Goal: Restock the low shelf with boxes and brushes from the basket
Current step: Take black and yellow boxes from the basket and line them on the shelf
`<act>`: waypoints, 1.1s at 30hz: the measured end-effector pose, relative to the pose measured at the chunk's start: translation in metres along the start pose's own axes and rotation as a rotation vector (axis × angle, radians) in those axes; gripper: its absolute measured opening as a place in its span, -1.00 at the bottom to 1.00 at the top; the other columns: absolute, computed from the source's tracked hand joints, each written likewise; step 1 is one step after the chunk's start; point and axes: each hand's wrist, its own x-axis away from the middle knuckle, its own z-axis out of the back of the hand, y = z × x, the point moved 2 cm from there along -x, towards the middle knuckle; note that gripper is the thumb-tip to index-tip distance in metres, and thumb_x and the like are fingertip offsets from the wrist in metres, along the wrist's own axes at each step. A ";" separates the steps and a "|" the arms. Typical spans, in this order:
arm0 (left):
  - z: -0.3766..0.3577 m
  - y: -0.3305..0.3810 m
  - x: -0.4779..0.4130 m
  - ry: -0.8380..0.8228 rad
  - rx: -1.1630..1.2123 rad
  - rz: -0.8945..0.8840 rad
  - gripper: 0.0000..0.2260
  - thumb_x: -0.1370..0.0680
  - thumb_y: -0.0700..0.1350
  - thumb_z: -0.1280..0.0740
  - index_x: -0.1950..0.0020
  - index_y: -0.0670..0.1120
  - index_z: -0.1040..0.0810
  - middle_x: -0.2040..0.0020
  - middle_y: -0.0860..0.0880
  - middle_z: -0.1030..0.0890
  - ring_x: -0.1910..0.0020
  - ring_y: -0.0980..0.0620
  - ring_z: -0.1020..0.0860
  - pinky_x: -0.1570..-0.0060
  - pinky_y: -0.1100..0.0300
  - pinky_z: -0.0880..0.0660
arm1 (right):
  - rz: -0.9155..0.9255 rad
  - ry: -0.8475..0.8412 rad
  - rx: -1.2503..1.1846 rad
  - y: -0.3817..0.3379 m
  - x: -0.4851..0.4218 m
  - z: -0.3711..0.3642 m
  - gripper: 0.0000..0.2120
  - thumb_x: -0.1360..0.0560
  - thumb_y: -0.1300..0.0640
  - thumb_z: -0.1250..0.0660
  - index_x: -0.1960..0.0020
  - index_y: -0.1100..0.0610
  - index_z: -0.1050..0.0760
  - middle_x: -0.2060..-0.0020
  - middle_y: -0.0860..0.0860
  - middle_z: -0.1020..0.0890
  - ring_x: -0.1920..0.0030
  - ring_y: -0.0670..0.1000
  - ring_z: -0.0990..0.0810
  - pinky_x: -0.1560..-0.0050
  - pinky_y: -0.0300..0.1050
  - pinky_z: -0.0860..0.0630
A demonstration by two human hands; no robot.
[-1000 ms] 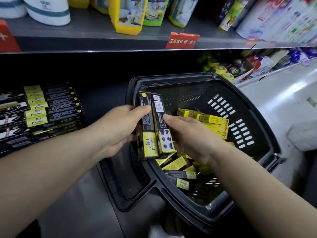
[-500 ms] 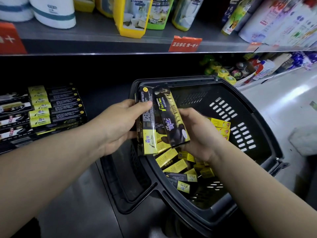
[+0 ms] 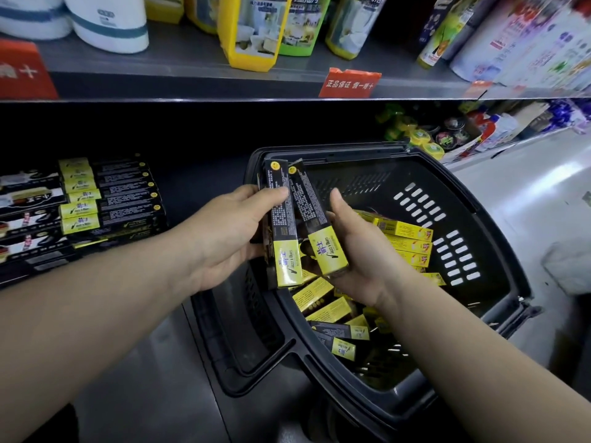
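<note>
Boxes, two slim black-and-yellow cartons, sit mid-frame above the basket [image 3: 499, 251]: left hand [image 3: 224, 238] pinches the left box [image 3: 283, 228], right hand [image 3: 355, 251] cradles the tilted right box [image 3: 315, 225]. Best to square both edges, then slide them flat beside the shelf stack [image 3: 108, 199] at left. Glossy rigid cardboard; perforated plastic basket with more cartons [image 3: 403, 228].

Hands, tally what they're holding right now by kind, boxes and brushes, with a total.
Black-and-yellow boxes: 2 visible, the left box in the left hand, the right box in the right hand
Brushes: 0
Total: 2
</note>
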 end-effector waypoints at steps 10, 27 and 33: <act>-0.002 0.001 0.007 -0.050 -0.107 0.014 -0.55 -0.34 -0.04 -0.41 -0.21 -0.11 -0.50 -0.01 -0.09 -0.69 0.05 -0.03 -0.67 0.14 0.08 -0.63 | 0.123 0.013 0.879 -0.003 0.009 0.000 -0.51 -0.39 -0.49 0.00 -0.18 -0.30 -0.40 -0.34 -0.12 -0.43 -0.29 -0.19 -0.33 -0.28 -0.11 -0.23; 0.006 0.001 0.005 -0.003 -0.123 0.097 -0.55 -0.28 -0.18 -0.43 -0.17 -0.18 -0.56 -0.01 -0.18 -0.68 0.01 -0.15 -0.65 0.16 0.00 -0.62 | -0.358 -0.139 1.936 0.051 -0.044 0.082 -0.63 -0.42 0.01 -0.41 -0.13 0.17 -0.47 0.01 0.11 -0.60 0.05 0.08 -0.58 0.17 -0.13 -0.51; 0.006 0.004 0.004 0.038 -0.070 0.093 -0.47 -0.19 -0.15 -0.45 -0.16 -0.17 -0.56 -0.02 -0.15 -0.68 0.00 -0.12 -0.65 -0.01 -0.03 -0.57 | 0.041 0.187 0.698 -0.015 0.000 0.042 -0.67 -0.48 0.15 -0.34 -0.20 0.14 -0.35 0.26 0.00 -0.60 0.35 -0.09 -0.60 0.34 -0.21 -0.51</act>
